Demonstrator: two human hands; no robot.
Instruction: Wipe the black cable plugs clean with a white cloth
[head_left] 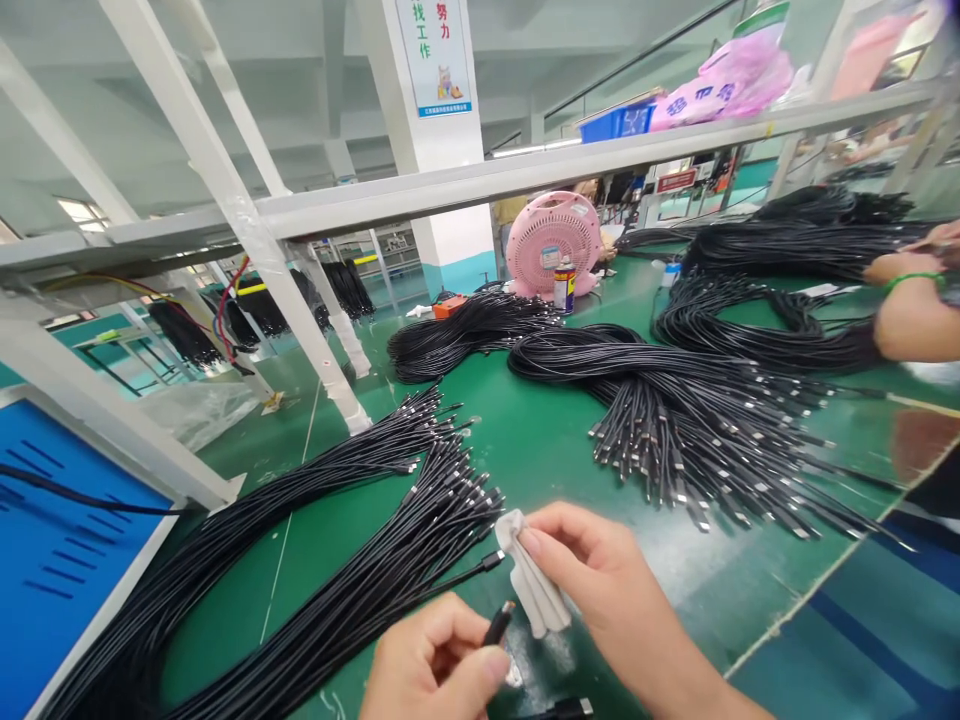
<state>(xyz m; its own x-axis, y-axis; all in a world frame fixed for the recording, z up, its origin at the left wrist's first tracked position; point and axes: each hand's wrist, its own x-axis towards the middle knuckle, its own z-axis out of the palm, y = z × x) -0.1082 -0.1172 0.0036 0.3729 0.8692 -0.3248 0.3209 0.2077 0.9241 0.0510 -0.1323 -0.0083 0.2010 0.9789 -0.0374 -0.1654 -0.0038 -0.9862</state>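
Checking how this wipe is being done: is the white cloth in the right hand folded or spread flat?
Folded: the white cloth is creased into a narrow, pleated strip, pinched between the fingers of the right hand.

**Green workbench (547,450): cable lots**

Long green top, running toward upper right. Black cable bundles (675,420) lie across it, connector ends fanned, lower left and centre; more coiled toward upper right. Pink desk fan (553,243), spray can (564,287), orange box (448,307) at far end.

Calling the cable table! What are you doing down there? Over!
Left grip pinching black cable plug. Right grip holding white cloth beside it. Bundled black cables alongside on green bench. Over.
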